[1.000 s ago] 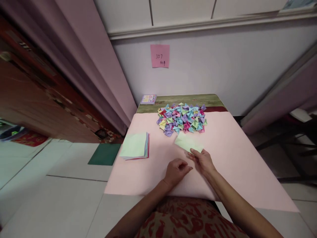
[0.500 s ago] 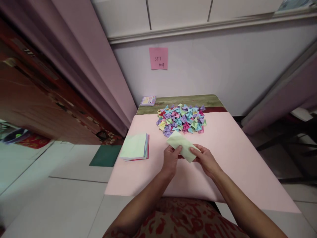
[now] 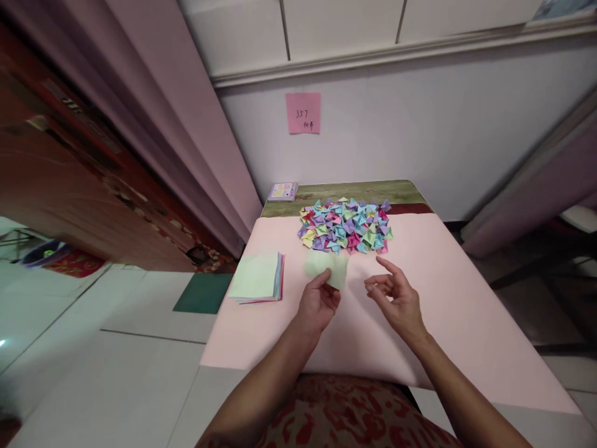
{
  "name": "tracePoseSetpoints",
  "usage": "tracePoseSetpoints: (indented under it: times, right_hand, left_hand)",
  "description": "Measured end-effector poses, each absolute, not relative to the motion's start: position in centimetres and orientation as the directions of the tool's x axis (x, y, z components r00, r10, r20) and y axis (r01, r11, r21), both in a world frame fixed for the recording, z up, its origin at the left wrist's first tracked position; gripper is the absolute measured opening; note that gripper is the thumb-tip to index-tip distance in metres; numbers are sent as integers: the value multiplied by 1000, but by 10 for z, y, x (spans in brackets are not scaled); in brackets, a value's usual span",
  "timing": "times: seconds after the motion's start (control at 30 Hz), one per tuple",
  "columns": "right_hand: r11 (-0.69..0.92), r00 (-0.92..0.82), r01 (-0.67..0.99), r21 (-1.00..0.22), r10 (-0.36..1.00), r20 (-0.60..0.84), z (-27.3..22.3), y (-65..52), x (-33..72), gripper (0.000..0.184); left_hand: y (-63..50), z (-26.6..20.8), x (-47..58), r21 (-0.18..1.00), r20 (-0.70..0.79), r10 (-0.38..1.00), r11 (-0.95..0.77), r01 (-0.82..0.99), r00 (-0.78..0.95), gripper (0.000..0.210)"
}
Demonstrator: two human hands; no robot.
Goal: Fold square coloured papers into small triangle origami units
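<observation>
Pale green paper [image 3: 321, 261] is held above the front half of the desk [image 3: 396, 190], out in front of the person's body and just short of a heap of small folded paper pieces [image 3: 345, 227]. The left hand [image 3: 318, 305] has it: that grip is closed on the near edge, thumb flat on top and the other fingers curled below. Pinching only the edge seems a way to keep most of the paper exposed and in sight, though it is too blurred to tell how it is creased. The right hand [image 3: 401, 305] stands apart from it on the other side, its grip loose and open, index finger stretched out and the others bent, with nothing visible in it; the left pinch alone appears enough to support something so light. A stack of square sheets [image 3: 254, 277] lies to the left, green on top with other colours at its edge, probably set there to be within easy reach of the left hand. The many-coloured heap sits farther back, near the wall [image 3: 373, 137], likely so that the pieces stay out from under the forearms. Both rest on a pink cover [image 3: 457, 305].
</observation>
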State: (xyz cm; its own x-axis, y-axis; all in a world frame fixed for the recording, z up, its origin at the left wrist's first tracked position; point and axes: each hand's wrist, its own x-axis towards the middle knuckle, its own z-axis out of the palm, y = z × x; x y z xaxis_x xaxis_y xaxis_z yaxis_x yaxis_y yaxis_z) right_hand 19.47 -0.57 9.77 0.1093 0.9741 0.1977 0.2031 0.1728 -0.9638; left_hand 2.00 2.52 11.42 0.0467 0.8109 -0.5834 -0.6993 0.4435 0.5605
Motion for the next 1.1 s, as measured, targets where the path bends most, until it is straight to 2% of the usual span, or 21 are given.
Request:
tracePoseSetpoints:
  times: [0.1,0.17,0.23,0.33,0.4,0.5,0.63,0.77,0.83,0.93,1.0,1.1]
  right_hand:
    - [243,-27,382,-891,967,252,99,-11,194,57]
    - [276,-74,456,-846,959,273,100,-10,194,44]
    - [311,-100,472,-825,949,301,101,-7,196,28]
    - [345,-97,385,-856,937,334,102,-2,199,12]
    - [296,-24,292,-909,953,303,100,-1,198,15]
    - [133,108,161,-978,983,151,99,-2,193,26]
    - [-11,153,36,-999,988,-5,101,-6,184,37]
    - [-10,155,-97,-995,988,-25,106,-7,180,50]
    - [-57,105,-133,-989,992,-72,107,-6,181,57]
    - [-133,-44,-115,-984,991,-129,107,-6,183,48]
    - [-75,-70,-45,-996,995,-71,108,-6,183,37]
    - [154,38,160,-975,986,162,110,-9,184,17]
  left_hand:
    - [18,115,26,496,-601,783,521,-695,158,24]
    - [11,115,31,565,-548,816,524,-637,184,29]
    - [7,116,34,626,-509,836,522,-579,204,33]
    - [4,117,34,673,-476,853,509,-537,213,35]
    - [3,118,33,701,-437,877,471,-536,198,36]
    - [2,121,34,754,-351,920,387,-531,172,39]
    - [0,121,38,844,-265,958,285,-454,108,38]
    - [2,117,38,839,-292,955,278,-468,45,34]
    - [3,115,36,819,-304,951,290,-495,54,31]
    - [3,111,34,823,-287,953,297,-484,97,25]
    - [2,108,34,840,-250,960,279,-466,123,22]
    - [1,109,34,846,-206,970,241,-475,127,27]
